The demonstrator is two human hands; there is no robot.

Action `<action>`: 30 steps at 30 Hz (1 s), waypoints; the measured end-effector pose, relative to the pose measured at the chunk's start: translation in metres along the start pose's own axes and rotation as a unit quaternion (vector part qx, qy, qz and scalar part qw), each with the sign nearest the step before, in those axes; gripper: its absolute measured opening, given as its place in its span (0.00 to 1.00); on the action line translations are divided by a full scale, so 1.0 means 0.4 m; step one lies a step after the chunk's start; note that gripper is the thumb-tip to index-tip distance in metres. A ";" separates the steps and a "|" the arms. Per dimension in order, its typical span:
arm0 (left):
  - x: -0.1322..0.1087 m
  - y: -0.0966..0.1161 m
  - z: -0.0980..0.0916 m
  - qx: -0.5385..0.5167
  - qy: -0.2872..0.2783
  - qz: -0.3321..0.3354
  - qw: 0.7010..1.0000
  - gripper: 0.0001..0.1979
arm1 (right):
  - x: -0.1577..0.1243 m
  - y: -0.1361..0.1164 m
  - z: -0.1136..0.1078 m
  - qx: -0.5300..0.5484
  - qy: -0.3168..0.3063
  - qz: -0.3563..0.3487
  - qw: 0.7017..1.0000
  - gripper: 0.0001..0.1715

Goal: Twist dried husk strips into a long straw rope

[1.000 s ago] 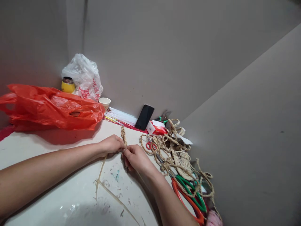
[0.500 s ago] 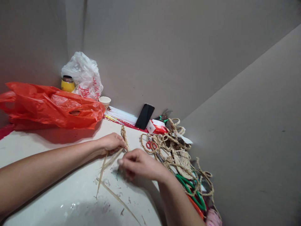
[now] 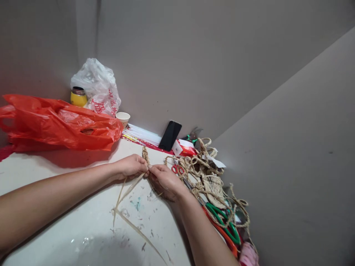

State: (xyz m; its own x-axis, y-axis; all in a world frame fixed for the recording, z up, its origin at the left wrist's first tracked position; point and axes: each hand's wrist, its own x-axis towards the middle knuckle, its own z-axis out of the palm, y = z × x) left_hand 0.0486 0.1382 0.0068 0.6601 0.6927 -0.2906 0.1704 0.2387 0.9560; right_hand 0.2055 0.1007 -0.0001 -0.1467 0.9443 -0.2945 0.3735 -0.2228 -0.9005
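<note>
Between my hands is a short straw braid (image 3: 145, 153), its plaited end pointing up toward the wall. My left hand (image 3: 133, 165) pinches the braid at its lower end, where loose straw strands (image 3: 130, 189) trail down and left over the table. My right hand (image 3: 165, 179) has its thumb and fingers closed at the same spot, the fingertips meeting those of my left hand. Strands seem to be in its grip, partly hidden by the fingers. A long loose strand (image 3: 140, 233) lies across the tabletop toward me.
On the right lie a heap of braided rope (image 3: 196, 168), red-handled scissors (image 3: 178, 169) and green handles (image 3: 224, 221). Along the wall are a black phone (image 3: 170, 136), pliers (image 3: 193, 136) and a paper cup (image 3: 123, 118). A red plastic bag (image 3: 61, 125) covers the left back.
My right hand has moved up and left from just below the braid to meet my left hand, its fingers closing at the strands. My left hand keeps its pinch.
</note>
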 end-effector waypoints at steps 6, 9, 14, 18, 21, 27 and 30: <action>0.024 -0.031 -0.008 0.125 0.030 0.090 0.988 0.10 | 0.008 0.007 -0.020 0.094 -0.074 0.067 0.991 0.20; 0.037 -0.045 -0.015 0.179 0.033 0.118 0.976 0.10 | 0.009 0.011 -0.015 0.183 -0.084 0.073 0.977 0.18; 0.018 -0.022 -0.006 0.164 0.033 0.046 0.985 0.08 | 0.002 0.003 0.005 0.230 -0.041 0.064 0.970 0.11; -0.003 0.001 0.010 0.141 0.006 -0.009 0.990 0.06 | -0.005 -0.006 0.021 0.231 -0.011 0.067 0.971 0.12; -0.009 -0.004 0.023 0.147 -0.002 -0.022 0.989 0.06 | -0.008 -0.007 0.030 0.230 -0.012 0.077 0.970 0.19; -0.019 -0.021 0.055 0.126 0.039 -0.004 0.991 0.03 | -0.012 -0.008 0.040 0.245 -0.032 0.066 0.967 0.19; -0.026 0.006 0.051 0.114 0.020 -0.031 0.993 0.03 | -0.014 -0.010 0.031 0.252 -0.040 0.067 0.965 0.15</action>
State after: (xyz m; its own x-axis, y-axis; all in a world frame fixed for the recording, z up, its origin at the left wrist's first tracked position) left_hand 0.0571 0.1180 0.0129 0.6140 0.7098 -0.3452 0.3736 0.1239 0.9193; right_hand 0.1934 0.0932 0.0011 -0.2056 0.8815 -0.4250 -0.0959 -0.4503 -0.8877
